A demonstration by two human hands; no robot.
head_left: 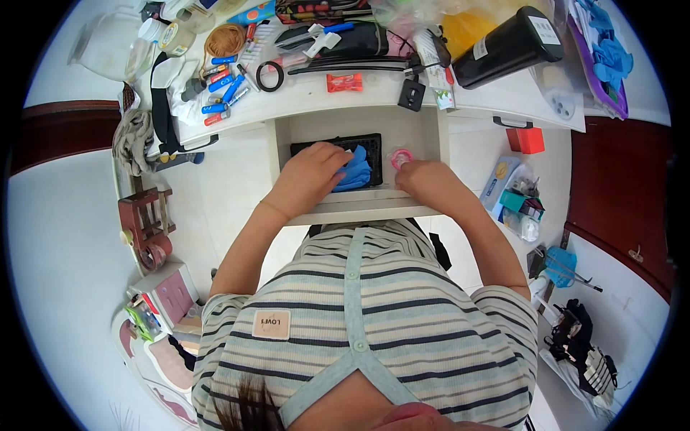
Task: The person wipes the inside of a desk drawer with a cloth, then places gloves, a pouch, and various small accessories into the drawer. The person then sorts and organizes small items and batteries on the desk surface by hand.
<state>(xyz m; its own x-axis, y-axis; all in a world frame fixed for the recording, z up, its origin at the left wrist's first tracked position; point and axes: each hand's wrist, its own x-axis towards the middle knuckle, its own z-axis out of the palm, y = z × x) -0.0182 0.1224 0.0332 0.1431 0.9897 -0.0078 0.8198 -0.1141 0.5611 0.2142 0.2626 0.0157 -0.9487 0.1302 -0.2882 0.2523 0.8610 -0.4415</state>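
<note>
In the pulled-out drawer [330,210], a black tray [376,154] holds crumpled blue material [356,174] that looks like gloves. My left hand [309,174] reaches over the tray's left part, its fingers curled round the left side of the blue material. A small pink ring-shaped item [402,156] lies in the drawer to the right of the tray. My right hand [428,183] is closed at the drawer's front right, its fingertips at the lower edge of the pink item.
Batteries [231,89], black tape [270,76], a red packet [344,82], a black box [411,94] and a black container [503,50] are on the desk [309,103]. A purple tray [586,61] stands far right. The drawer's side walls flank my hands.
</note>
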